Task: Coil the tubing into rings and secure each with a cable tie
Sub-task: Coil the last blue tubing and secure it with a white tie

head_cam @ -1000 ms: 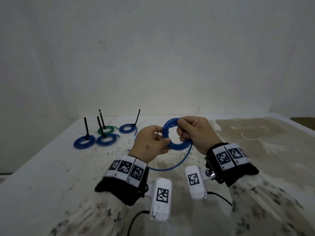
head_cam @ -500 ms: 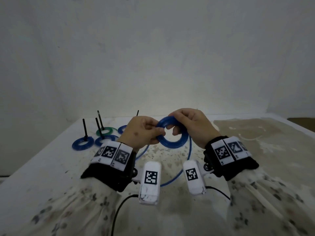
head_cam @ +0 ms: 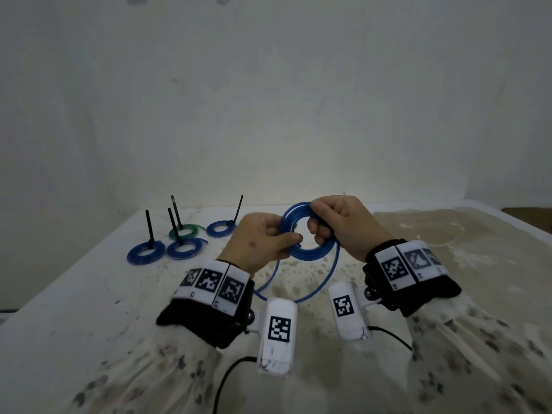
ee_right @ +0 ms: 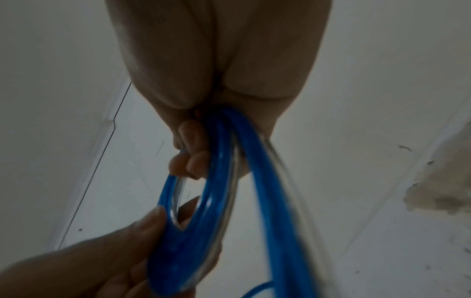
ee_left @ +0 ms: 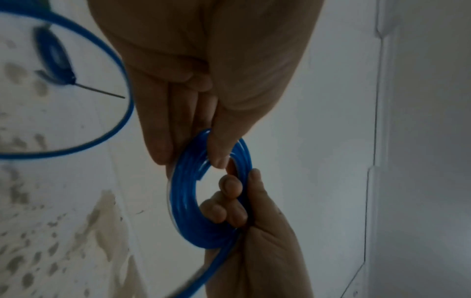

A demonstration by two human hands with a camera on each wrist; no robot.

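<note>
Stained table, hands gripping blue coil

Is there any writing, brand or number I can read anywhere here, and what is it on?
No readable words, brands or numbers.
Wrist bands: black-and-white square code patterns; the tiny marks under them are too small to read.
White camera housings: a code pattern each, no text.
Blue tubing: no print visible.

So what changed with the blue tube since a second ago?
The loose tail is wound further onto the blue coil, leaving a loop under the wrists. The left hand and right hand still pinch the coil. The four tied rings haven't moved.
</note>
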